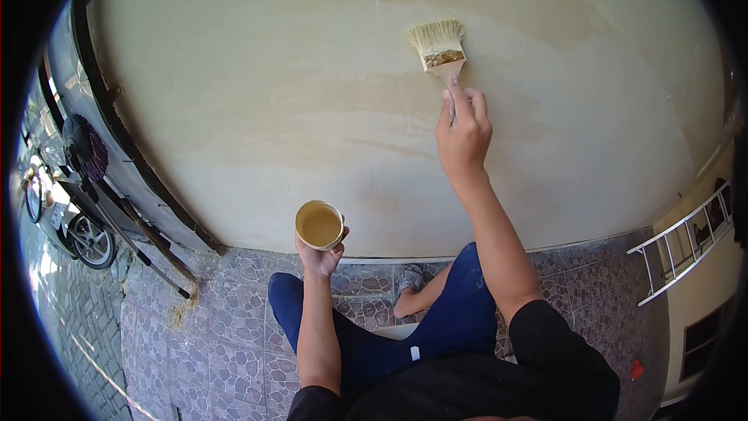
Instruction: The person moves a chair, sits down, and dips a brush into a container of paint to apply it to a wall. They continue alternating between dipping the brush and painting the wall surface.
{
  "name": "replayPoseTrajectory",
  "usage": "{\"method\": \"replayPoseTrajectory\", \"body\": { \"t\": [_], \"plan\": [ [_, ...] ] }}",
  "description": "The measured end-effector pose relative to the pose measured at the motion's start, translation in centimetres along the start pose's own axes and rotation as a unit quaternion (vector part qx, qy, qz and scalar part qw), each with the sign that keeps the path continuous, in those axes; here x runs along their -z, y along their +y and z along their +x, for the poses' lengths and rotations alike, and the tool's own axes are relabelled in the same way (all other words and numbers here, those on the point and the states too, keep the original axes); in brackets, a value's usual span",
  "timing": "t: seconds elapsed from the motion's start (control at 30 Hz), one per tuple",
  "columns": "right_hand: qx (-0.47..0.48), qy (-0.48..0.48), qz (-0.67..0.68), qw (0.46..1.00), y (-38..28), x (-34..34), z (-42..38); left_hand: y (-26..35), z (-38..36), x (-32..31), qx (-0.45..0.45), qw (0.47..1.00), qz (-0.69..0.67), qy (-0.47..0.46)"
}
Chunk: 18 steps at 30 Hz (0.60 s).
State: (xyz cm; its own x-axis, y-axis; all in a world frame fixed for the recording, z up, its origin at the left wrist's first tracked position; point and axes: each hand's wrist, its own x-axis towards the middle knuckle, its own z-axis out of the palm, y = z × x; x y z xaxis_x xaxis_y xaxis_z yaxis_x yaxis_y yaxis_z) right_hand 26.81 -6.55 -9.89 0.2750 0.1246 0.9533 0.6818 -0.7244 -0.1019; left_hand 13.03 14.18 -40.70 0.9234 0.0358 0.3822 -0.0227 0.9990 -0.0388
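Note:
My right hand [465, 134] is closed around the handle of a wide paintbrush [441, 47]. The brush's pale bristles point up and lie at the wall [312, 54], which shows darker, damp-looking patches around them. Lower and to the left, my left hand [321, 256] holds a round cup [320, 224] from below and the side. Yellowish-brown liquid is visible inside the cup, which stays upright in front of the wall's lower part.
A white ladder [686, 245] leans at the right. Along the left stand a dark frame, poles [132, 242] and a parked motorbike [89, 240]. Patterned tiles [234, 335] cover the floor; a red object [637, 369] lies at the lower right.

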Motion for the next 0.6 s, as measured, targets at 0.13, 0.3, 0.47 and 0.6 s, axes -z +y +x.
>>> {"method": "replayPoseTrajectory", "body": {
  "t": [0.13, 0.3, 0.47, 0.6],
  "plan": [
    [0.003, -0.046, -0.005, 0.999, 0.0, 0.5, -4.8, 0.2, -0.4, -0.1, -0.007, 1.000, 0.006, 0.003],
    [-0.008, -0.094, 0.090, 0.991, -3.4, 4.0, -2.2, 0.5, -0.4, 0.0, -0.006, 1.000, 0.014, 0.003],
    [-0.278, -0.214, 0.339, 0.873, -2.9, 2.5, 4.1, -0.2, 0.4, -0.2, 0.002, 1.000, 0.014, 0.008],
    [-0.317, -0.130, 0.267, 0.901, 2.6, 4.2, 2.6, -0.4, 0.6, 0.1, 0.003, 1.000, 0.014, 0.009]
  ]
}}
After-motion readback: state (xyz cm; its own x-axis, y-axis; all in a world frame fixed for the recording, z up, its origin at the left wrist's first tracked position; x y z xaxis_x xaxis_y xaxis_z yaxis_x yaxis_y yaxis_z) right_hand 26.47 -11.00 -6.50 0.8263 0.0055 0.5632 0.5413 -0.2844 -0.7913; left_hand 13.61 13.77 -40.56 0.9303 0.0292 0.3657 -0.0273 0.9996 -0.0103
